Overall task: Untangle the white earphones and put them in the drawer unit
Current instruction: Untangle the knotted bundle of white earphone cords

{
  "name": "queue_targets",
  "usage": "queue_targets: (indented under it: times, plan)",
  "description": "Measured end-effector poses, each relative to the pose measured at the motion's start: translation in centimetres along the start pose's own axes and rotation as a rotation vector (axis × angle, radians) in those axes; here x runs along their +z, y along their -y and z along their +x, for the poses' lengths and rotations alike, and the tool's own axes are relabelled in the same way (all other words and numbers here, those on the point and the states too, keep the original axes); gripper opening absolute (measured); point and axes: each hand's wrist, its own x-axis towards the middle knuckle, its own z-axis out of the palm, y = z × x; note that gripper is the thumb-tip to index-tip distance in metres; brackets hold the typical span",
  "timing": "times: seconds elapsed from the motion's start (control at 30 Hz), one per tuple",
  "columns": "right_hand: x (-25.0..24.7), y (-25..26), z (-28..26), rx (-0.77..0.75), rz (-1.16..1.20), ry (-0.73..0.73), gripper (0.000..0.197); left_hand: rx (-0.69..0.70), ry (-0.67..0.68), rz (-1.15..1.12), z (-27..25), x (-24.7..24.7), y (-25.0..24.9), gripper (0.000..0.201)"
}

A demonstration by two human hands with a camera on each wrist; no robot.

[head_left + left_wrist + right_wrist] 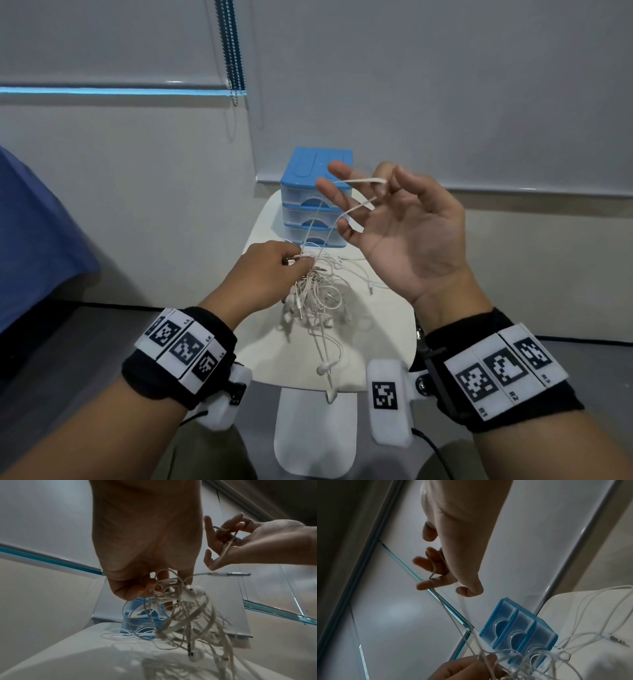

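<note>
A tangle of white earphones (318, 298) (185, 608) (530, 662) hangs over the small white table (376, 335), partly lifted. My left hand (274, 265) (145, 585) pinches the top of the tangle low over the table. My right hand (383, 185) (226, 534) (436, 573) is raised palm-up in front of the drawer unit. Its thumb and forefinger pinch one cable, which loops across the spread fingers and runs down to the tangle. The blue drawer unit (315, 202) (135, 623) (518, 628) stands at the table's back edge, its three clear drawers closed.
One earbud (323, 368) lies near the table's front edge, and a jack plug (371, 290) rests to the right of the tangle. A blue cloth (34, 240) is at the far left. A blind's bead chain (233, 51) hangs against the wall behind.
</note>
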Motion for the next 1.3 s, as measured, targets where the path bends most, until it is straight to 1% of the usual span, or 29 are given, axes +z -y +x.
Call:
queue_targets:
  times: [0.13,0.27,0.33,0.4,0.47,0.53,0.57,0.63,0.67,0.73,0.87,0.9,0.93,0.97,1.0,1.07,1.1,1.13,1.17,1.23,1.27,1.3]
  plan:
    - [0.3,0.2,0.2,-0.06,0.009,-0.014,0.035,0.0,0.022,0.01,0.1,-0.6,0.0,0.035]
    - [1.1,0.5,0.3,-0.15,0.056,-0.113,0.05,0.039,0.06,0.051,0.5,-0.7,-0.2,0.036]
    - [1.1,0.5,0.3,-0.183,0.112,-0.152,0.053,0.071,0.061,0.056,0.6,-0.5,-0.2,0.041]
    - [0.9,0.6,0.2,-0.183,0.155,-0.204,0.053,0.108,0.091,0.041,0.6,-0.3,-0.3,0.047]
    - [0.5,0.7,0.3,-0.146,0.16,-0.275,0.049,0.144,0.158,0.009,0.5,-0.3,-0.5,0.042]
    - [0.1,0.7,0.5,-0.097,0.079,-0.372,0.045,0.179,0.199,-0.048,0.3,-0.7,-0.7,0.024]
    - [-0.3,0.7,0.7,-0.068,-0.012,-0.431,0.044,0.192,0.193,-0.078,0.4,-0.9,-0.7,0.016]
    - [-1.0,0.7,0.7,-0.007,-0.319,-0.515,0.042,0.204,0.159,-0.109,0.4,-1.3,-0.6,0.009]
    - [-1.4,0.6,0.6,0.016,-0.51,-0.508,0.037,0.202,0.144,-0.115,0.4,-1.5,-0.5,0.011]
    - [-1.8,0.4,0.2,0.058,-0.836,-0.414,0.025,0.177,0.124,-0.119,0.6,-1.9,-0.5,0.017]
    - [-1.8,-0.4,-0.4,0.137,-1.463,-0.093,0.023,0.115,0.06,-0.136,1.2,-2.1,-0.9,0.022]
    - [-1.7,-0.6,-0.4,0.17,-1.573,-0.027,0.023,0.103,0.049,-0.146,1.2,-2.1,-1.0,0.024]
    - [-1.6,-0.8,-0.4,0.194,-1.617,0.009,0.022,0.092,0.043,-0.16,1.2,-2.1,-1.2,0.024]
    - [-1.6,-0.9,-0.4,0.201,-1.613,0.026,0.023,0.083,0.039,-0.172,1.2,-2.2,-1.3,0.023]
    - [-1.5,-0.9,-0.3,0.203,-1.567,0.029,0.026,0.073,0.034,-0.175,1.2,-2.3,-1.3,0.023]
    - [-0.9,-0.5,-0.4,0.252,-1.417,0.024,0.04,0.049,0.008,-0.155,1.2,-2.6,-1.4,0.022]
    - [-0.6,-0.4,-0.4,0.293,-1.372,0.047,0.045,0.031,-0.003,-0.144,1.2,-2.6,-1.3,0.022]
    - [-0.4,-0.3,-0.4,0.335,-1.365,0.101,0.047,0.01,-0.009,-0.136,1.1,-2.7,-1.2,0.024]
    - [-0.3,-0.3,-0.3,0.368,-1.383,0.176,0.045,-0.008,-0.011,-0.125,1.1,-2.7,-1.2,0.026]
    - [-0.2,-0.6,-0.3,0.396,-1.428,0.335,0.033,-0.031,-0.015,-0.106,1.0,-2.8,-1.1,0.03]
    - [-0.2,-0.7,-0.3,0.397,-1.419,0.37,0.029,-0.037,-0.017,-0.105,1.1,-2.9,-1.1,0.029]
    - [-0.3,-0.6,-0.3,0.388,-1.387,0.362,0.027,-0.039,-0.016,-0.108,1.1,-2.9,-1.1,0.027]
